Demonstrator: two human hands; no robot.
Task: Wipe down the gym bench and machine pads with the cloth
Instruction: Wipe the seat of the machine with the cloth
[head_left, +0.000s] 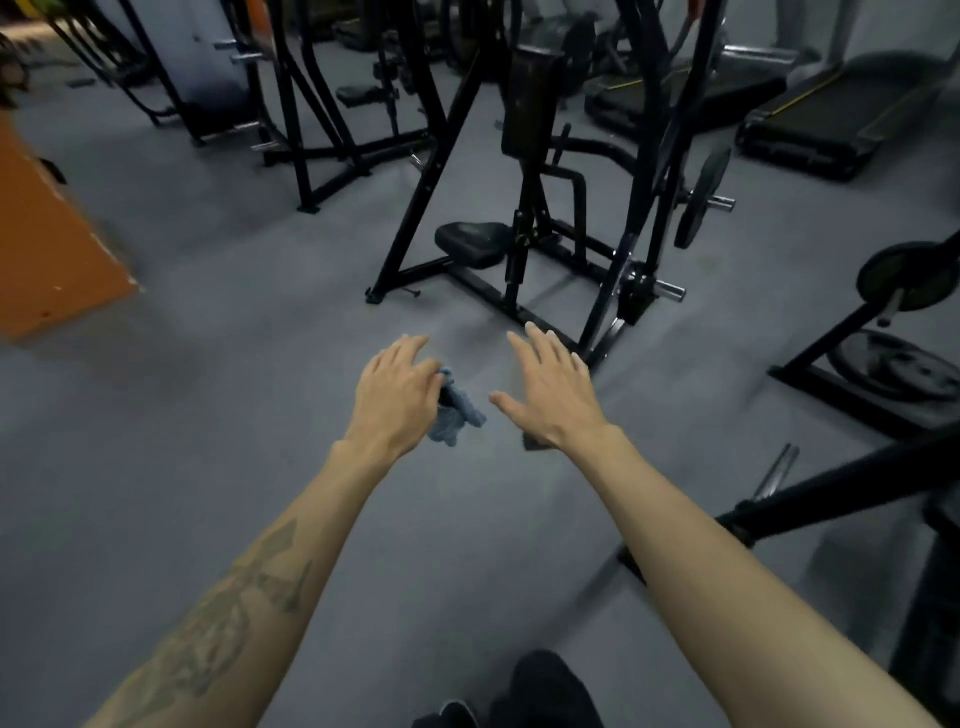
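Both my arms reach forward over the grey gym floor. My left hand holds a crumpled blue-grey cloth, which hangs from under its palm and fingers. My right hand is spread flat, fingers apart, with nothing in it. Ahead stands a black plate-loaded machine with a small black seat pad low down and an upright chest pad above it. Both hands are short of the machine and touch none of it.
A weight plate hangs on the machine's right horn. Another machine with plates stands at the right, with a black bar closer to me. Treadmills lie at the back right. An orange wall is at the left.
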